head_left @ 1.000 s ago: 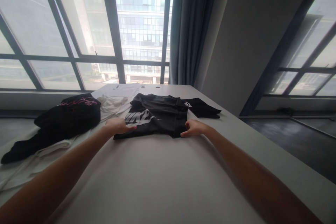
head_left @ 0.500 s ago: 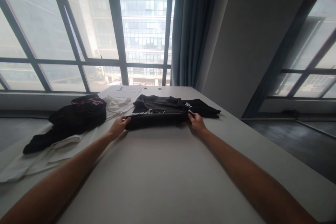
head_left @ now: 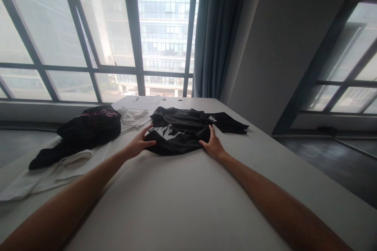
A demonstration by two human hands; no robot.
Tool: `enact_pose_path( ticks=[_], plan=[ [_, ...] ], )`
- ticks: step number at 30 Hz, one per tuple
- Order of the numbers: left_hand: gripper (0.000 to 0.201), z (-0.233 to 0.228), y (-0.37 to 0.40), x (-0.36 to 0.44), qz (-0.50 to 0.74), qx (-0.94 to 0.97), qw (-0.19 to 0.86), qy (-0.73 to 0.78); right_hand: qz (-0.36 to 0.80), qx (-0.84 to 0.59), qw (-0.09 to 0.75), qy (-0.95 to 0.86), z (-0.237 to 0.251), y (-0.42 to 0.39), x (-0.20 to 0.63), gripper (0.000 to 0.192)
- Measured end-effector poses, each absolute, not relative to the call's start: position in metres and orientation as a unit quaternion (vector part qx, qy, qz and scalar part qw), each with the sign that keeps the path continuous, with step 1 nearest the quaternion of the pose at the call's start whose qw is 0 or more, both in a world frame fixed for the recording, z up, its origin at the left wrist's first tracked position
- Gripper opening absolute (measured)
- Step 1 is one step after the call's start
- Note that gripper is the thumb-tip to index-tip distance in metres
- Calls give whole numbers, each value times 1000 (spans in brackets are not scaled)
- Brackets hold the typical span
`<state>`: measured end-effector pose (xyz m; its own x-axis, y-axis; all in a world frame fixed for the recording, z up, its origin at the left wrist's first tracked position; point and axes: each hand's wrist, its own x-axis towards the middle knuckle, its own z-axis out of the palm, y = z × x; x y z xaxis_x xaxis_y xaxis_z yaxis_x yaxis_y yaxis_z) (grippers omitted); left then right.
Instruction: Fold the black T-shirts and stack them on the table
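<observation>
A black T-shirt with a white print (head_left: 176, 133) lies folded on the white table (head_left: 176, 196), out at arm's length. My left hand (head_left: 140, 144) rests at its left edge, fingers spread against the fabric. My right hand (head_left: 212, 145) touches its right edge, fingers flat and pointing away from me. Neither hand pinches the cloth that I can see.
A crumpled black garment with pink lettering (head_left: 88, 127) lies at the left on white clothing (head_left: 50, 172). Another white garment (head_left: 134, 117) and a folded black piece with white print (head_left: 228, 122) lie behind. Windows and a blue curtain (head_left: 212, 35) stand beyond the table.
The near edge of the black T-shirt was lifted and folded away from me. My hands then let it drop and now rest open at its two sides.
</observation>
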<state>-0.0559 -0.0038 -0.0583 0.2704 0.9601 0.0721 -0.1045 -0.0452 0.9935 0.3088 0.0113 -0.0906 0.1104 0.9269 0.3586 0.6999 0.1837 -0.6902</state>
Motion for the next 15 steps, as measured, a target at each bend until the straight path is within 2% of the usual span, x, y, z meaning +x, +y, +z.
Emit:
enact_pose_path(
  ticks=[3,6,10,15],
  plan=[
    [89,-61,2,-59,479,564,535,408,125,-621,458,-624,-87,17,315,76],
    [56,-61,6,-63,469,575,507,439,133,-629,504,-576,-78,21,327,66],
    [50,-54,4,-66,448,578,522,439,181,-628,538,-533,-63,22,340,68],
    [40,-37,0,-76,383,582,545,466,363,-556,542,-515,-50,21,350,57]
  ],
)
